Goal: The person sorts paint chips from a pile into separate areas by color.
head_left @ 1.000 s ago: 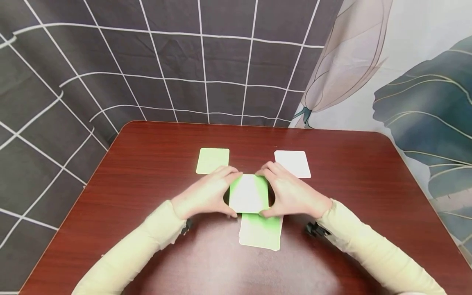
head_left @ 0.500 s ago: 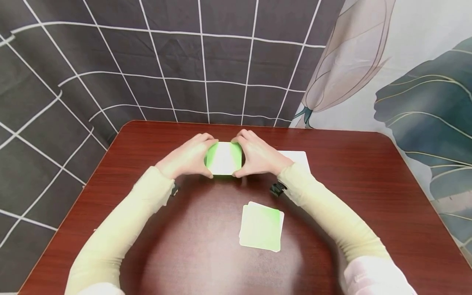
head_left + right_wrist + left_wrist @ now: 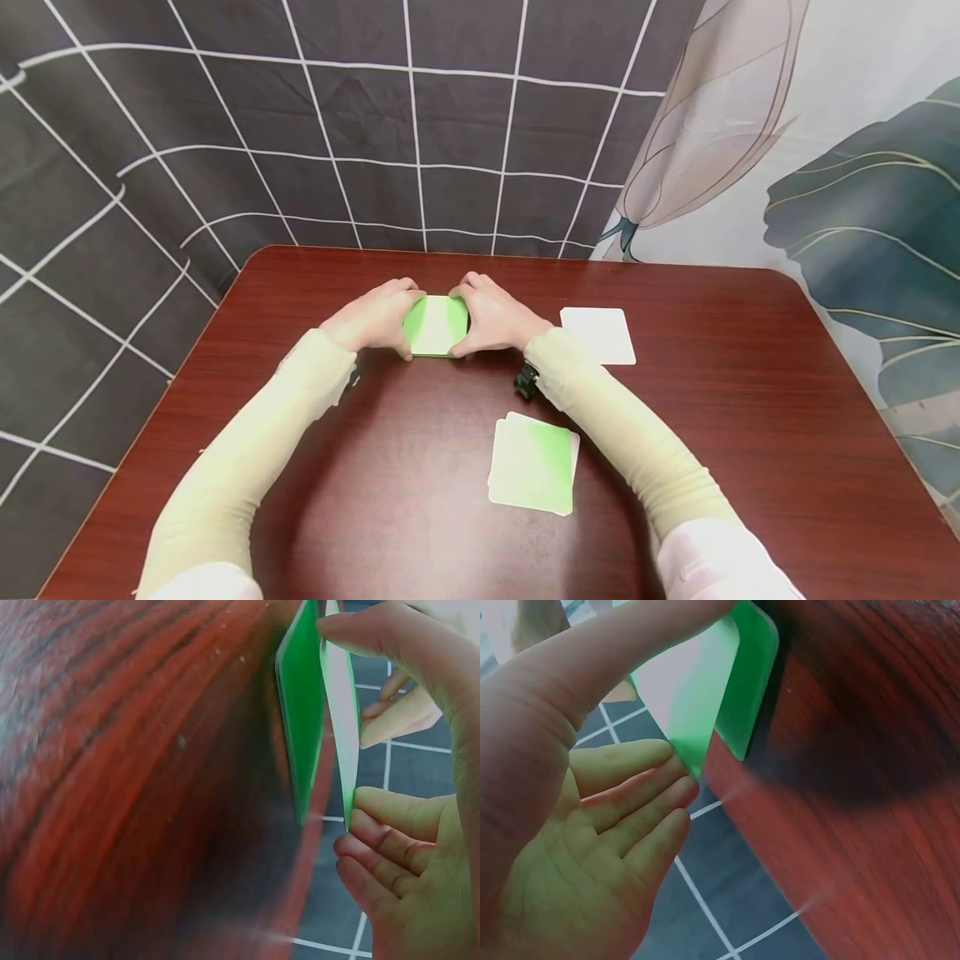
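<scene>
A square green card [image 3: 435, 327] is held flat by both hands near the far side of the table. My left hand [image 3: 375, 315] pinches its left side, thumb on the near corner and fingertips at the far one. On the opposite side my right hand [image 3: 491, 315] grips it the same way. The wrist views show a second green card [image 3: 302, 720] lying on the table right below, with a narrow gap under the held card [image 3: 682, 682]. From the head view the held card mostly hides that lower one.
Right of the hands lies a square white card [image 3: 598, 336]. A loose pile of pale green and white cards [image 3: 531, 467] sits nearer the front, beside the right forearm. The reddish-brown table [image 3: 720, 392] ends at a dark gridded curtain [image 3: 360, 125].
Both hands have carried the green card from over the pile to the far left, then slightly farther left and lower, over the green card there. The pile and white card have stayed put.
</scene>
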`<state>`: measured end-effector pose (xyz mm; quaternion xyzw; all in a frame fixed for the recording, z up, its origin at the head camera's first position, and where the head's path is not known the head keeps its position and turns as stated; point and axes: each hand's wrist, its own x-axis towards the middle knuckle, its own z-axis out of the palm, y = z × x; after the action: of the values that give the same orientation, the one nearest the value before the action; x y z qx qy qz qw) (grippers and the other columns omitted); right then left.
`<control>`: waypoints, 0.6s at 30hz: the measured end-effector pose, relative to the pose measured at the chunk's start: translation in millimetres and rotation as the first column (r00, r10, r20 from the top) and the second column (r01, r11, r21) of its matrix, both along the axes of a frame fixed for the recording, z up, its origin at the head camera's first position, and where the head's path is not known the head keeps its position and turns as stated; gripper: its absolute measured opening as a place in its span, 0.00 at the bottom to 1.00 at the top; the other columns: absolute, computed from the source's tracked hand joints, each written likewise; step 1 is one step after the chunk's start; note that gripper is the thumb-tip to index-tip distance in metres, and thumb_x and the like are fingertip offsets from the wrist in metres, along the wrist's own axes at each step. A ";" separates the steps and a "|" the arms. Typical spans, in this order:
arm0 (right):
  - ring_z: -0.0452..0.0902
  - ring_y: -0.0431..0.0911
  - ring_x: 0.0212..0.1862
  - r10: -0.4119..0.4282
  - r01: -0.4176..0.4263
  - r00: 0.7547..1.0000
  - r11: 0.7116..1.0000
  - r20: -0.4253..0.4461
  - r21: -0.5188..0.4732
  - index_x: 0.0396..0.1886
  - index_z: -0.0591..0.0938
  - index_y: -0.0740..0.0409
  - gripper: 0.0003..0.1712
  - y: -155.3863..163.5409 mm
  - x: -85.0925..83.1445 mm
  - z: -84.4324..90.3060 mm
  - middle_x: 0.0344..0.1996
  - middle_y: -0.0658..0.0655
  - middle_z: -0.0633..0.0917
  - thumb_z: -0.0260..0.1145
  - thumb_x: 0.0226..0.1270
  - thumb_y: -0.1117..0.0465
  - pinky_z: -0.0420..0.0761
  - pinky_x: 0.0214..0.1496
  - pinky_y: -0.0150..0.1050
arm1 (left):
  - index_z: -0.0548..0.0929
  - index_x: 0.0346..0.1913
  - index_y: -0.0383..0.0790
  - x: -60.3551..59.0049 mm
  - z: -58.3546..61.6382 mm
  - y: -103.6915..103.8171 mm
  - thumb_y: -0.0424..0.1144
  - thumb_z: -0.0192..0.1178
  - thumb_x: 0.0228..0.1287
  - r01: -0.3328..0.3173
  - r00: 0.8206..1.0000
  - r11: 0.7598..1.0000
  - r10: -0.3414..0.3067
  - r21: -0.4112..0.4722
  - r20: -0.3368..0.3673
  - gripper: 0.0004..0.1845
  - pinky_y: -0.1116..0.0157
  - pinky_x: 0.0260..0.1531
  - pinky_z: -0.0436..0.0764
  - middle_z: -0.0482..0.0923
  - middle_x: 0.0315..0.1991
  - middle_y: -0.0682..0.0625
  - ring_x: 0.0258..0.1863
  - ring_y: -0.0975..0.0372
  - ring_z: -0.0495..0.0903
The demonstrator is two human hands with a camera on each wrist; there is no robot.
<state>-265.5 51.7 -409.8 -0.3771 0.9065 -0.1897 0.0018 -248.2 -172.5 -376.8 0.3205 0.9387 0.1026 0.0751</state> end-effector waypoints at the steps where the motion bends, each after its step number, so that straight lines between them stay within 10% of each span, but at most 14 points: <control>1: 0.70 0.51 0.50 -0.002 0.002 1.000 1.000 0.005 0.002 0.55 0.81 0.66 0.47 -1.0 0.0 -1.4 0.48 0.58 0.76 0.82 0.36 0.42 0.73 0.53 0.38 | 0.81 0.56 0.28 -0.7 -1.1 -0.3 0.40 0.86 0.29 -0.001 1.000 1.000 0.001 -0.005 0.004 0.43 0.55 0.51 0.77 0.76 0.49 0.41 0.49 0.48 0.75; 18: 0.70 0.53 0.52 -0.031 0.026 0.996 0.998 0.083 0.065 0.60 0.80 0.67 0.49 -5.4 -1.2 -8.5 0.50 0.59 0.77 0.80 0.39 0.42 0.73 0.54 0.38 | 0.83 0.50 0.29 -6.7 -3.2 -1.4 0.40 0.83 0.32 -0.036 0.992 0.999 0.038 -0.023 0.122 0.36 0.55 0.44 0.78 0.78 0.43 0.41 0.40 0.51 0.77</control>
<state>-266.8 46.3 -418.3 -0.3554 0.9166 -0.1763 0.0493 -254.9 -173.9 -379.9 0.2953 0.9391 0.1135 0.1339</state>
